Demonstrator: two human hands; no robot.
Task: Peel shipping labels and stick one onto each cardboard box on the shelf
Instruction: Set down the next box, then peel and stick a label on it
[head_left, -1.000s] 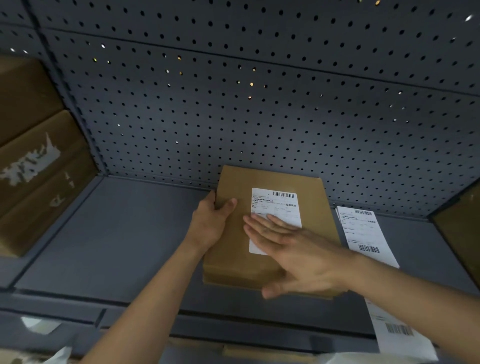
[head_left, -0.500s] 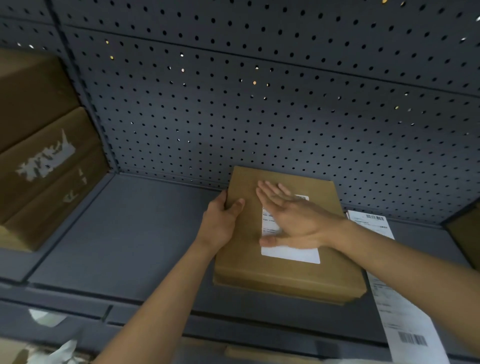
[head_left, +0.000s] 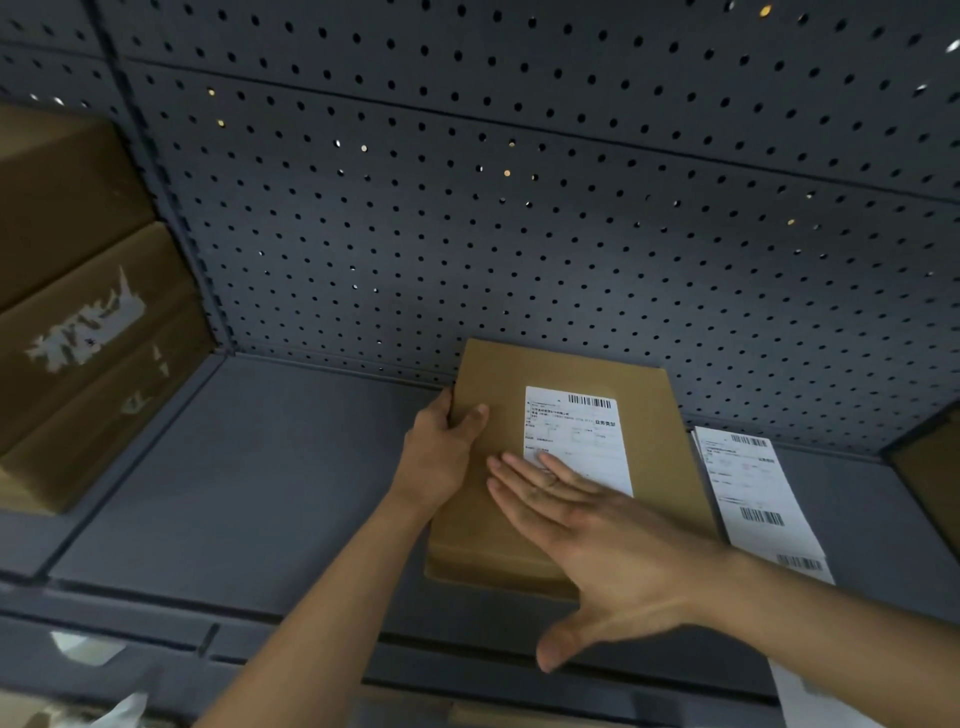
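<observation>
Head view, centre frame: pressing a shipping label (head_left: 576, 436) flat onto the top of a cardboard box (head_left: 498, 379) lying on the grey shelf (head_left: 260, 467), close against the pegboard back (head_left: 519, 208). Smoothing with the right hand (head_left: 613, 551), fingers straight and held together over the label's lower-left corner, thumb splayed toward lower frame. Steadying with the left hand (head_left: 441, 457), thumb on top, fingers curled round the box's left edge. Apparently nearly finished with this box. Left to label, seemingly: stacked boxes (head_left: 78, 338) at left of frame, showing only torn white scraps, and another box (head_left: 930, 467) barely visible at right edge. Fed, presumably, from a strip of spare labels (head_left: 753, 493) just right of the box.
</observation>
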